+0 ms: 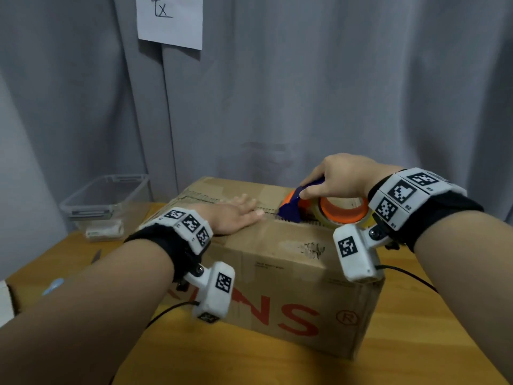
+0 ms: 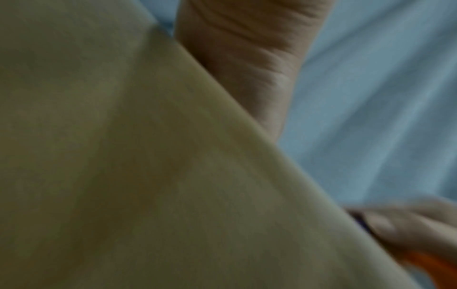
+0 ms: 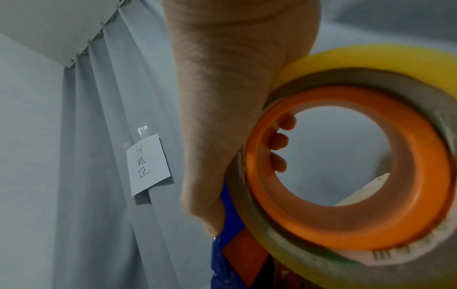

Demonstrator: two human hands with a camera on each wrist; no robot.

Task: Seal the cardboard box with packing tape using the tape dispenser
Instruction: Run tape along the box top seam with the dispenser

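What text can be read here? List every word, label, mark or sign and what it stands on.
"NS" with an ® mark, big red letters on the front of the cardboard box; the letters before them are hidden by the left wrist camera.
"分拣区", handwritten on the paper note taped to the curtain.
Small black print on the box front: too small to read.
Square black-and-white coded markers on the wrist bands: patterns, not words.

A closed brown cardboard box [image 1: 277, 262] with red lettering carries a blue-and-orange tape dispenser [image 1: 319, 208], its tape roll [image 3: 329, 64] yellowish, on the top seam.
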